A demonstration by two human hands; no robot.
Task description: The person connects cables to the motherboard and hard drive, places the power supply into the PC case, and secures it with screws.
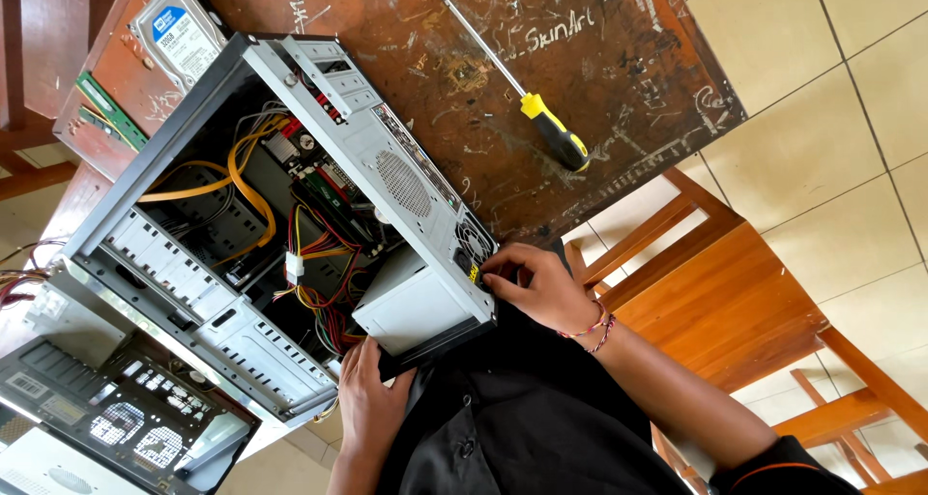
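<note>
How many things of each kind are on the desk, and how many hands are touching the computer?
Open computer case: 1
Hard drive: 1
Green memory stick: 1
Screwdriver with yellow and black handle: 1
Hands on the case: 2, left hand and right hand
Total: 4 things, 2 hands

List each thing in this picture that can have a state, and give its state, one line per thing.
Computer case: side panel off, lying on the desk, cables showing.
Power supply: sits inside the case.
Screwdriver: lying unheld on the desk.
Hard drive: out of the case.
Right hand: fingertips on the case's rear.
Left hand: steadying the case edge.
</note>
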